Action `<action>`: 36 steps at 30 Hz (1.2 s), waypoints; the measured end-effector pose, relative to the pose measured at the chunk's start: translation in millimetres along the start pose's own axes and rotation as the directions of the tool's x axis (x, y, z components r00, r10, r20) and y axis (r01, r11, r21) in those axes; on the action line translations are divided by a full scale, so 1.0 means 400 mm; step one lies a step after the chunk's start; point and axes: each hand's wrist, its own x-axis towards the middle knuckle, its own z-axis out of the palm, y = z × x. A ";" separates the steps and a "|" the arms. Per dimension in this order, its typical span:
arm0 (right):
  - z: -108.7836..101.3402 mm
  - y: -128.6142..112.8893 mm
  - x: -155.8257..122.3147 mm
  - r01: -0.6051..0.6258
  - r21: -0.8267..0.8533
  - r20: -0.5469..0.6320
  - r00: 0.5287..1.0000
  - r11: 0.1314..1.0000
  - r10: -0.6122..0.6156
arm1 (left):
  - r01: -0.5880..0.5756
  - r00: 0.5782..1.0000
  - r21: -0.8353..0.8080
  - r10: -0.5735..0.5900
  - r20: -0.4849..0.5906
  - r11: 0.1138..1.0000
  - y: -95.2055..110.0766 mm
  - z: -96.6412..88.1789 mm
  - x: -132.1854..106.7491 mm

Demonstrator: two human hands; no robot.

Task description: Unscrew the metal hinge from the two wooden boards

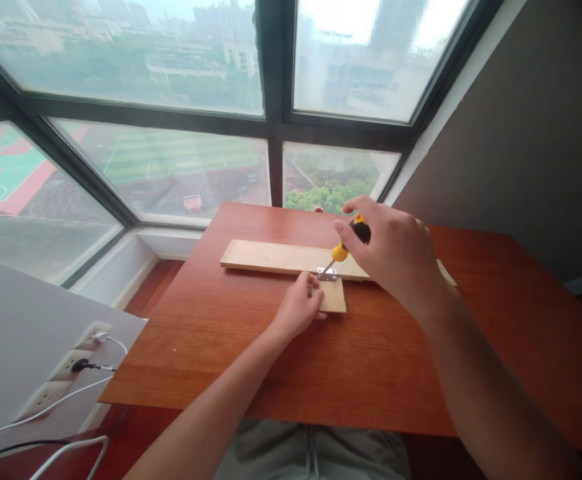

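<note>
My right hand (391,243) is closed round the black and yellow handle of a screwdriver (341,251), which leans with its shaft pointing down and left. The tip meets a small silver metal hinge or bracket (327,274) with visible holes. That metal piece sits where a long pale wooden board (271,257) meets a small wooden piece (335,297) on the near side. The small piece's left edge is pinched by my left hand (303,303), fingers bent. Part of the long board is hidden behind my right hand and forearm.
The boards lie on a reddish-brown wooden table (211,360). Framed windows (185,160) rise behind it. At the lower left, wall sockets (65,365) hold plugs with white and black cables (91,443) running beside the table's left edge.
</note>
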 end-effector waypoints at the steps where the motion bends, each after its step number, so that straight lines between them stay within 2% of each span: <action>1: 0.000 0.001 0.000 -0.002 0.008 0.002 1.000 1.000 0.002 | 0.002 1.000 0.001 -0.002 -0.007 1.000 -0.001 0.000 0.000; 6: -0.007 -0.003 -0.003 0.029 0.112 0.029 0.999 0.993 -0.032 | 0.017 1.000 -0.003 -0.017 -0.020 1.000 -0.002 0.001 0.001; 13: -0.003 -0.005 0.001 -0.007 0.063 0.028 1.000 0.998 0.005 | 0.035 0.999 -0.018 -0.036 -0.010 0.999 0.000 0.001 0.003; 18: -0.008 -0.006 -0.002 0.076 0.192 0.043 0.995 0.978 -0.086 | 0.033 0.999 -0.031 -0.033 0.000 0.999 -0.005 -0.001 0.007; 25: 0.002 -0.006 -0.002 0.005 0.074 0.007 1.000 0.997 -0.006 | 0.047 0.999 -0.050 -0.047 0.000 0.998 -0.002 0.000 0.004; 29: -0.003 -0.006 -0.005 0.061 0.154 0.021 0.998 0.986 -0.065 | 0.035 0.999 -0.042 -0.035 -0.003 0.999 -0.004 0.000 0.006; 32: -0.005 -0.010 -0.008 0.087 0.149 0.004 0.996 0.985 -0.089 | 0.033 0.999 -0.034 -0.033 0.002 0.999 -0.005 0.000 0.007; 36: 0.005 -0.012 -0.005 0.009 0.055 -0.022 1.000 0.998 -0.008 | 0.043 0.999 -0.051 -0.043 0.006 0.998 -0.001 0.000 0.006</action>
